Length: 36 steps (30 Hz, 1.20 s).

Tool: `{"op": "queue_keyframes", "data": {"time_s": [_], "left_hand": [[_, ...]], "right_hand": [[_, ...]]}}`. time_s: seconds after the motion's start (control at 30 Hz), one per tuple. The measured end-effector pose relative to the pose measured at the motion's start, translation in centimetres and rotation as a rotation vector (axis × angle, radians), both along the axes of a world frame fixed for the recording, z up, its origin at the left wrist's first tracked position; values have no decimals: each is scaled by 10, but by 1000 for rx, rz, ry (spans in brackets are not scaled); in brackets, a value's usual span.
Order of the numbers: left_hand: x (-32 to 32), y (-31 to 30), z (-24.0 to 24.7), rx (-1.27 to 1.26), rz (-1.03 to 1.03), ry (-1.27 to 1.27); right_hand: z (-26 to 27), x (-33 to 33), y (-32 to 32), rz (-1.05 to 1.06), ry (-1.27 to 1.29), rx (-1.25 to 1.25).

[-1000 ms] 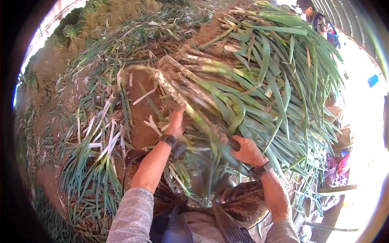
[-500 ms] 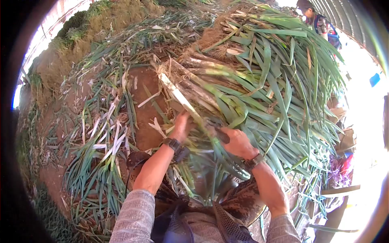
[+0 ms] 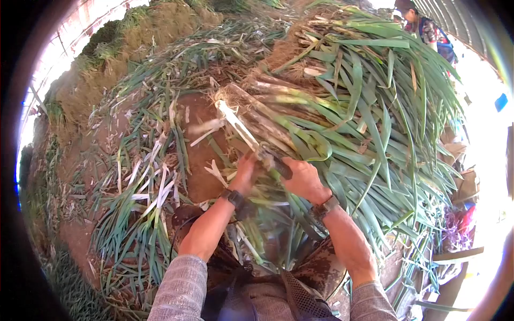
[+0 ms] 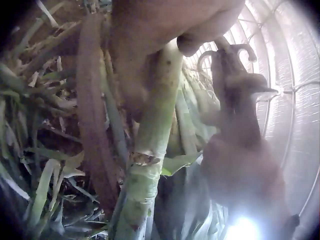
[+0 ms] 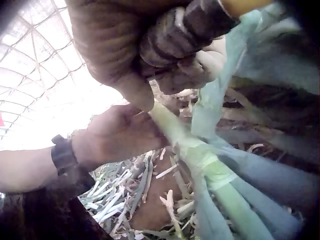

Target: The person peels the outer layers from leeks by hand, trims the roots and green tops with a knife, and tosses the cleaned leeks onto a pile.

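My left hand [image 3: 246, 174] grips a long green onion [image 3: 238, 125] around its stalk, the white root end pointing away from me. In the left wrist view, the green part of the stalk [image 4: 145, 170] runs down from that hand. My right hand [image 3: 305, 179] holds a dark air blow gun [image 3: 279, 167] by its ribbed handle, close over the stalk. A yellow hose [image 5: 245, 6] leaves the handle's end in the right wrist view. Both hands are close together, the right thumb [image 5: 137, 95] right at the stalk. A blurred pale strip [image 3: 206, 127] hangs left of the white stalk.
A big pile of unpeeled green onions [image 3: 364, 117] lies to the right, roots away from me. Cleaned white-stemmed onions [image 3: 144, 214] lie at the left. Peelings [image 3: 176, 69] litter the brown ground [image 3: 198, 176]. Another person [image 3: 423, 27] is at the far right.
The stalk's dirty outer layer has gone and clean white shows. My right hand with the blow gun has moved left and up the stalk, nearer my left hand.
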<state>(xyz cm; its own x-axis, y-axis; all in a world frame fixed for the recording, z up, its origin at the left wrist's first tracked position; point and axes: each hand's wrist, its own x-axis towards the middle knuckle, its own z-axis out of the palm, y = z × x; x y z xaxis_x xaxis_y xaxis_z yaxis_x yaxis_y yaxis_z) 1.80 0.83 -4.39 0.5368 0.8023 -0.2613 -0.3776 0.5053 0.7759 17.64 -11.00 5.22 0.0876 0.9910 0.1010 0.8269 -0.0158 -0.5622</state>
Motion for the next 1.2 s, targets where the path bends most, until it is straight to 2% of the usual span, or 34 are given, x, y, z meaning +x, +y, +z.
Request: {"op": "queue_keyframes", "data": {"time_s": [0.17, 0.37, 0.43, 0.53, 0.57, 0.63, 0.7, 0.77, 0.83, 0.9, 0.97, 1.0, 1.1, 1.2], "left_hand": [[-2, 3, -17, 64, -1, 3], [0, -15, 12, 31, 54, -40], [-1, -15, 3, 125, 23, -140], [-6, -7, -15, 192, -70, -127], [-6, -6, -21, 192, -70, -125], [-5, -15, -4, 234, -61, -254], [-8, -13, -11, 180, -38, -212], [-17, -3, -40, 183, -96, -46], [-14, -5, -31, 191, -39, -20], [-11, -11, -10, 195, 20, 3], [-7, -15, 33, -35, 39, 103], [-6, -10, 33, -40, 65, 164], [-7, 17, 23, -29, 12, 85], [-7, 24, 58, 63, 64, -24]], "right_hand": [[-5, -9, 11, -32, 15, 90], [-4, -16, 20, -21, 44, 171], [-3, -18, 21, -13, 78, 161], [-3, -17, 25, 22, 8, 91], [-4, -20, 25, 8, 39, 161], [-4, -21, 23, -10, 74, 232], [3, -13, 21, -2, 43, 112], [6, -12, 11, 68, 44, 120], [11, -7, 3, 135, 42, 121], [17, -2, -6, 26, 55, 43], [26, 5, -18, 10, 31, 6], [27, 10, -24, -1, 10, -33], [10, 30, -50, -45, -20, -34], [22, 44, -75, -42, 42, -52]]}}
